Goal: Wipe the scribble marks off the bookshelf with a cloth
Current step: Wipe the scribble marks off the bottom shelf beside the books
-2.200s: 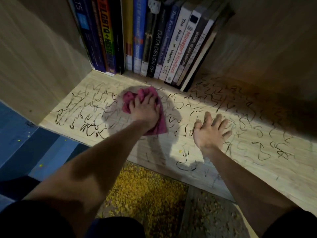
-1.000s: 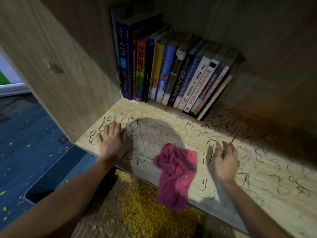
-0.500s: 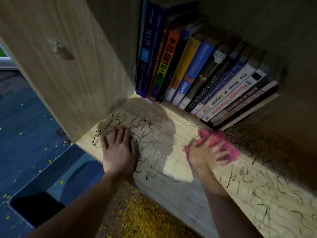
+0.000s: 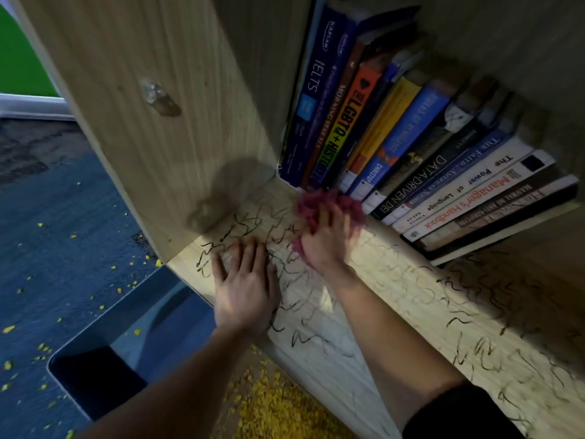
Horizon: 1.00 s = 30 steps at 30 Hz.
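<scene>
Side panel (image 4: 158,137): stands left of the row of books (image 4: 443,172).

Left hand (image 4: 245,289): lies flat on the shelf board (image 4: 395,280), in front of and left of the books, with fingers straight and close together.

Pink cloth (image 4: 316,202): bunched on the board, just in front of the leftmost books.

Right hand (image 4: 327,239): pressed on top of the cloth. It is blurred, so I cannot tell whether the fingers curl.

Scribble marks (image 4: 468,324): black, covering the board in front of the books and to their right.
</scene>
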Each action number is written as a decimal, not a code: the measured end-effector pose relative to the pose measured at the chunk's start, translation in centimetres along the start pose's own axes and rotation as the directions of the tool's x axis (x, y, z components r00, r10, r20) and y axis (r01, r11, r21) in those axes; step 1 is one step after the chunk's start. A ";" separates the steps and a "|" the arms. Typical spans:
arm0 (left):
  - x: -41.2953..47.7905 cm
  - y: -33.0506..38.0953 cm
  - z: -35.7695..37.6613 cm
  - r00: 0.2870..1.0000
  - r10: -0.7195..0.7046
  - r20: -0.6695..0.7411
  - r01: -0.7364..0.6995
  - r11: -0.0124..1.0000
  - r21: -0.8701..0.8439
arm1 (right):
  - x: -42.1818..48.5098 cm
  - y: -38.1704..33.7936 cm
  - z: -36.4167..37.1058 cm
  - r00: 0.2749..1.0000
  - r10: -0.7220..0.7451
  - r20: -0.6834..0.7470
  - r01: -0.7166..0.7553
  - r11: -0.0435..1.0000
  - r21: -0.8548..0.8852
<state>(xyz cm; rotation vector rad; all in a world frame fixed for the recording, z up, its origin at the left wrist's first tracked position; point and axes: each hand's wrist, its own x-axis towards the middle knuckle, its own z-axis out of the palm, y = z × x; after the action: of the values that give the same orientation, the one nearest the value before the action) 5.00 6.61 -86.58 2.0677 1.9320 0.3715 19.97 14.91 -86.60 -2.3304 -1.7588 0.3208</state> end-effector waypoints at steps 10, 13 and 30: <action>-0.1 0.1 -0.7 1.000 0.011 -0.005 -0.012 0.996 -0.090 | -10.2 7.6 -3.3 0.989 0.146 -0.013 -0.146 0.989 -0.004; -0.1 0.2 -0.6 0.999 -0.002 -0.055 -0.006 0.990 -0.143 | -12.9 8.6 -2.2 0.973 0.229 0.024 -0.223 0.963 -0.150; 11.9 0.0 -2.2 0.831 0.475 0.290 -0.547 0.793 0.267 | -12.1 8.3 -3.2 0.953 0.242 0.183 -0.203 0.957 -0.205</action>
<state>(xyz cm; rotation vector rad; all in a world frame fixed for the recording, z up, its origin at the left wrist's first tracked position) 5.02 18.59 -84.60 2.7305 1.3517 -0.0918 25.33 0.89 -85.35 -2.7268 -1.6759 0.4706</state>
